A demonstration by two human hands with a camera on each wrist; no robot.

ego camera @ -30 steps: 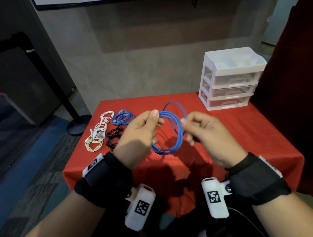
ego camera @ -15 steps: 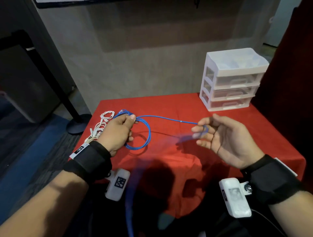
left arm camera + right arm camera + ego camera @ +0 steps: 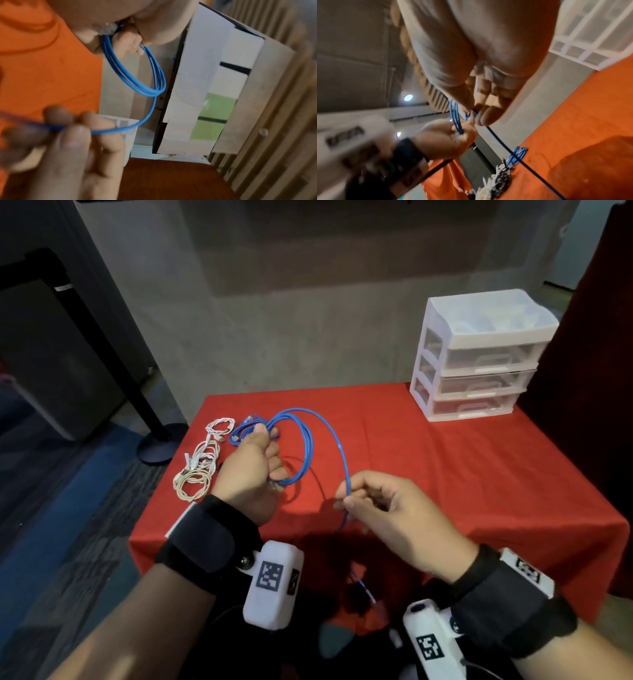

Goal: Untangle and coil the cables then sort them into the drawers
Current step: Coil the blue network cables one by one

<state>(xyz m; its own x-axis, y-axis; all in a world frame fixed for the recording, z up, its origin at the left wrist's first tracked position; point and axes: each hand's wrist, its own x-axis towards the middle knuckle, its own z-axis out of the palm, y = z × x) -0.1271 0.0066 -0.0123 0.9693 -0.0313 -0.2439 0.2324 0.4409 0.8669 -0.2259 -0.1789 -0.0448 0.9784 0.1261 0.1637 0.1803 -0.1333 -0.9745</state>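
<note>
Since half a second ago your right hand point(image 3: 383, 508) has swung back in, its grip pinching the blue network cable point(image 3: 337, 440) to lay another loop. Your left hand point(image 3: 253, 467) closes its grip round the gathered coil above the red worktop point(image 3: 445, 474), anchoring it so turns stack evenly.

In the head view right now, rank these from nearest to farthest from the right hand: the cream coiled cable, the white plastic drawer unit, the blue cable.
1. Blue cable: pinched by the right hand.
2. Cream coiled cable: table's left edge.
3. White plastic drawer unit: far right corner.
</note>
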